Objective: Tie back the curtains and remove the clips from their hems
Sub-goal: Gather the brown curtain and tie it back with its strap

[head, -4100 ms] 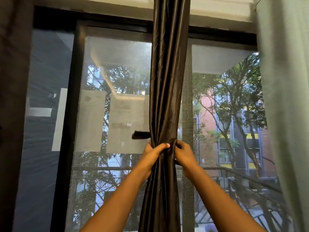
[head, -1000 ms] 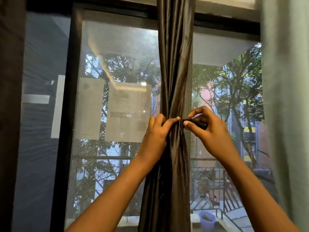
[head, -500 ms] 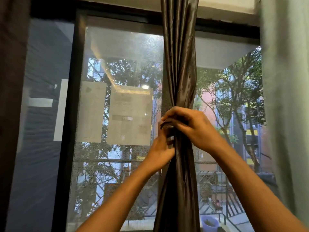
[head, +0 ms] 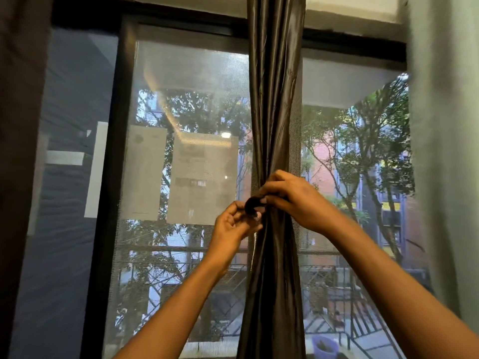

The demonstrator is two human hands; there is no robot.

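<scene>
A dark brown satin curtain (head: 274,104) hangs gathered into a narrow bundle at the middle of the window. A dark tie-back strap (head: 252,204) wraps the bundle at its waist, its end sticking out on the left side. My right hand (head: 293,200) reaches across the front of the bundle and pinches the strap. My left hand (head: 233,224) sits just left of the bundle, fingers curled at the strap's end. No clips show in this view.
A pale green curtain (head: 445,151) hangs along the right edge. A dark curtain or wall (head: 18,151) fills the left edge. Behind the bundle is a black-framed window with a mesh screen (head: 186,177), trees and buildings outside.
Both hands went from gripping the bundle lower down to working the strap round it. My right hand crossed over the front to the left; my left hand dropped slightly below it.
</scene>
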